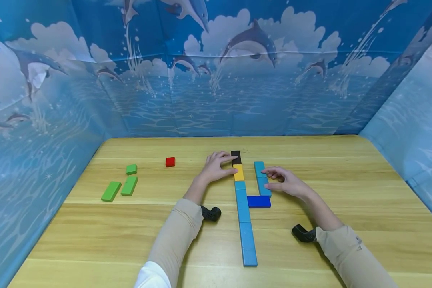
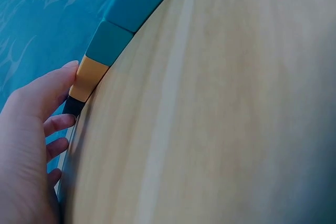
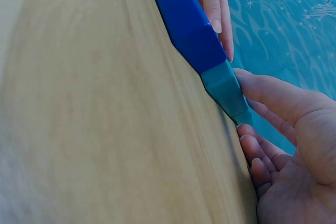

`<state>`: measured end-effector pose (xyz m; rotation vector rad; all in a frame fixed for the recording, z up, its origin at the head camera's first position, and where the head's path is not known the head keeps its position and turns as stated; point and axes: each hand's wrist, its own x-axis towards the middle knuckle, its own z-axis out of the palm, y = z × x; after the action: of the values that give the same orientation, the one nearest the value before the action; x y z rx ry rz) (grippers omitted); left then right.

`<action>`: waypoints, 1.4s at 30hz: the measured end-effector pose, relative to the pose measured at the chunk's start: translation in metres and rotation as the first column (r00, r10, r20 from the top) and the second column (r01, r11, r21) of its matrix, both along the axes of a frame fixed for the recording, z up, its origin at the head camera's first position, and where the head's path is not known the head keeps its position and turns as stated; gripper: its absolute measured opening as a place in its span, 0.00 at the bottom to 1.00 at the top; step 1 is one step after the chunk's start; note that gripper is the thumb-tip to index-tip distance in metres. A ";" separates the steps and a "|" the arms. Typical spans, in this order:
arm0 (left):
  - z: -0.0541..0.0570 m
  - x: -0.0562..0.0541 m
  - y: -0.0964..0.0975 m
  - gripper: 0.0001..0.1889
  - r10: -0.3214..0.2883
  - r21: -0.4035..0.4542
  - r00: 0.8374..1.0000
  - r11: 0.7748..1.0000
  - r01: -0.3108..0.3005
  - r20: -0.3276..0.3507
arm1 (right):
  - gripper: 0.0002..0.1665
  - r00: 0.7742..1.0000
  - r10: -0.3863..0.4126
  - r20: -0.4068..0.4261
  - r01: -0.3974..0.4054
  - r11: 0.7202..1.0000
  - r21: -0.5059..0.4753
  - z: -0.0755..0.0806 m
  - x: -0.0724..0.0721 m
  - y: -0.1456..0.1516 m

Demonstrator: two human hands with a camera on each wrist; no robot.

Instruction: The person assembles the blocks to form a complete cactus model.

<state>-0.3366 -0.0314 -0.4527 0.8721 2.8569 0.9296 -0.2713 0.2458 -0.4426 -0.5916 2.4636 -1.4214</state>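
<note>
A straight column of flat blocks lies on the table: a black block (image 1: 235, 158) at the far end, a yellow block (image 1: 239, 173), then several light blue blocks (image 1: 243, 206). My left hand (image 1: 216, 167) is at its left side, index finger at the black block and thumb at the yellow one. A dark blue block (image 1: 259, 201) juts rightward from the column. From its right end two teal blocks (image 1: 261, 178) run away from me, parallel to the column. My right hand (image 1: 286, 182) touches their right side with thumb and fingertips, and its other fingers bend loosely.
On the left of the wooden table (image 1: 129, 236) lie two long green blocks (image 1: 111, 191) and a short green block (image 1: 131, 169). A small red block (image 1: 170, 162) sits farther back. A dolphin-print cloth (image 1: 201, 104) stands behind the table and along both sides.
</note>
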 end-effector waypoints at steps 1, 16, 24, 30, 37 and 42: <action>0.000 0.000 0.000 0.29 -0.001 0.001 1.000 1.000 0.001 -0.002 | 0.29 1.000 0.000 -0.001 0.000 1.000 -0.001 0.000 0.000 0.000; 0.000 -0.001 0.002 0.29 -0.004 -0.006 1.000 1.000 0.004 -0.005 | 0.29 1.000 0.004 -0.001 -0.004 1.000 -0.009 0.001 -0.001 0.002; -0.002 -0.001 -0.002 0.29 0.018 0.134 0.999 0.991 -0.023 0.038 | 0.29 1.000 0.001 0.000 -0.001 1.000 -0.003 0.000 0.000 0.001; 0.004 -0.001 -0.021 0.29 0.094 0.310 0.995 0.946 -0.096 0.019 | 0.29 1.000 0.000 0.006 0.000 1.000 -0.011 -0.001 0.000 0.001; 0.011 0.002 -0.068 0.30 0.189 0.374 0.982 0.910 -0.180 0.012 | 0.29 0.999 -0.003 0.033 0.003 1.000 -0.002 -0.001 -0.001 0.001; 0.010 0.006 -0.106 0.29 0.248 0.379 0.969 0.895 -0.237 0.022 | 0.29 1.000 0.001 0.030 -0.001 1.000 0.000 -0.001 -0.002 0.000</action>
<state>-0.3310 -0.1374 -0.4422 0.5453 2.9021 1.5496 -0.2729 0.2463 -0.4431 -0.5668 2.4402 -1.4193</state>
